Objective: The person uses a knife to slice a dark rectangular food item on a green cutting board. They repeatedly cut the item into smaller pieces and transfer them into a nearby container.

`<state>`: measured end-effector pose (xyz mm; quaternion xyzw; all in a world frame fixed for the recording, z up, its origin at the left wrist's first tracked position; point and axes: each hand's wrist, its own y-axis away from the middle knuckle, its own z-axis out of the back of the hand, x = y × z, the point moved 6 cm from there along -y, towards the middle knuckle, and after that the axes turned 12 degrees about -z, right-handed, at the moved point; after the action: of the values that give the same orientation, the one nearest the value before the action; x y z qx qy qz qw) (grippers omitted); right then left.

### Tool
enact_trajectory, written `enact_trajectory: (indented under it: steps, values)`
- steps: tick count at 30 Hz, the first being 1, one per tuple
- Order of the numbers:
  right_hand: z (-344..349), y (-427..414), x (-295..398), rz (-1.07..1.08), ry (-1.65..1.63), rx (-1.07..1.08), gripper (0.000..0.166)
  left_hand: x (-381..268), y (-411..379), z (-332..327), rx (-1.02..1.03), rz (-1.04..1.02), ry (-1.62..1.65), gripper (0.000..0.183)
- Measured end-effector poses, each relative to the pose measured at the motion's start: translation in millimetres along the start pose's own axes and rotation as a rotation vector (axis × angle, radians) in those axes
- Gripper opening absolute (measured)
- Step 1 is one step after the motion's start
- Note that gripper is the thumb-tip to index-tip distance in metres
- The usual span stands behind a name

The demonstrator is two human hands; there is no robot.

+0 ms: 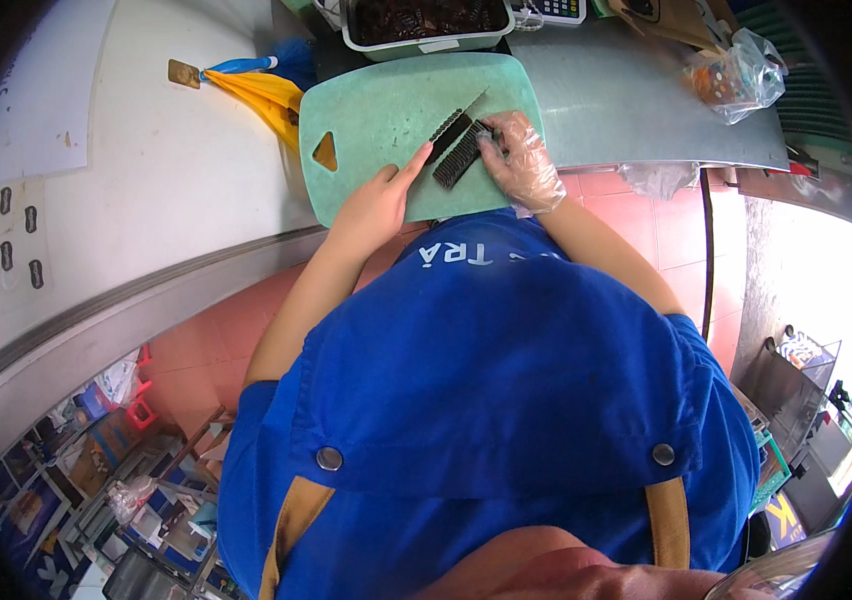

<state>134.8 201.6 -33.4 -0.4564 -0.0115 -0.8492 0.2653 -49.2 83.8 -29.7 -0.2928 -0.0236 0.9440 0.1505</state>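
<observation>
On a pale green cutting board [366, 97] lie dark, ridged blocks of what looks like jelly. My bare left hand [385, 191] has its fingers curled, with the index finger stretched along a wavy metal blade [475, 101], apparently a crinkle-cut knife; its handle is hidden in the hand. Close along the blade's right side is one dark piece [450, 141]. My right hand [520, 161], in a clear plastic glove, pinches the upper end of a second ridged block [457, 163] with thumb and fingers. This block slants parallel to the blade, a narrow gap from the first piece.
Beyond the board stands a tray [437, 46] of dark jelly-like pieces. A yellow cloth or bag [265, 90] and a blue-handled tool [246, 64] touch the left side. A calculator-like keypad [565, 9] and a plastic bag with a patterned cup [733, 79] are at the right.
</observation>
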Motion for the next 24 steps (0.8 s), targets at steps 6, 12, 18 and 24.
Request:
enact_trajectory:
  steps: [6, 12, 18, 24]
  values:
    - [-0.5, 1.1, -2.4, -0.022, -0.026, -0.003, 0.032, -5.3, -0.1, 5.0, 0.024, 0.010, -0.005, 0.070]
    - [0.5, 1.1, -0.9, -0.015, -0.020, -0.007, 0.032, -5.3, -5.4, -1.0, 0.026, 0.008, -0.027, 0.070]
    - [0.1, 0.8, -2.9, -0.022, -0.042, 0.000, 0.030, -3.7, -1.3, -0.4, 0.020, -0.005, -0.008, 0.072]
    - [0.3, 0.8, 0.1, 0.014, -0.031, -0.030, 0.031, -8.1, 0.6, -4.2, 0.028, 0.010, -0.009, 0.073]
